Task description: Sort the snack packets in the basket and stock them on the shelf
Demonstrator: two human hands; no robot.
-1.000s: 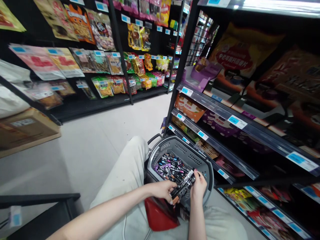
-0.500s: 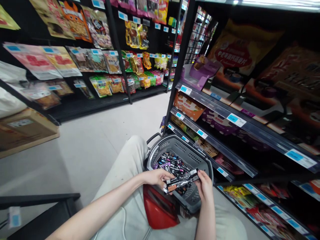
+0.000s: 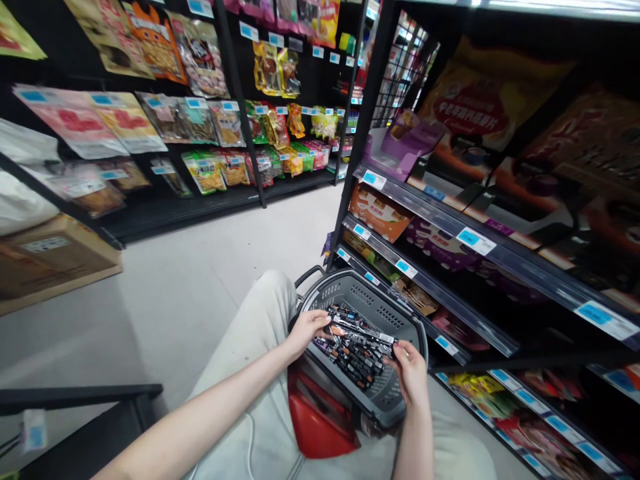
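Note:
A grey plastic shopping basket (image 3: 395, 393) sits between my knees with several slim, shiny black stick packets (image 3: 350, 357) heaped inside. My left hand (image 3: 311, 330) pinches the left ends of a few long stick packets (image 3: 363, 332) over the heap. At their other end, the fingers of my right hand (image 3: 411, 370) are closed on them near the basket's right side. The packets stretch between both hands, sloping down to the right. Some show orange patches and clear wrapping. How many I hold cannot be made out.
A shelf rack (image 3: 430, 203) with boxes and bags stands close on the right, touching or nearly touching the basket. Hanging snack bags (image 3: 205, 170) line the far left rack. A cardboard box (image 3: 55, 260) rests on the floor at left. Something red (image 3: 320, 420) lies below the basket.
My left hand has moved up and slightly left. The held packets tipped from rising rightward to sloping down rightward. My right hand has barely moved.

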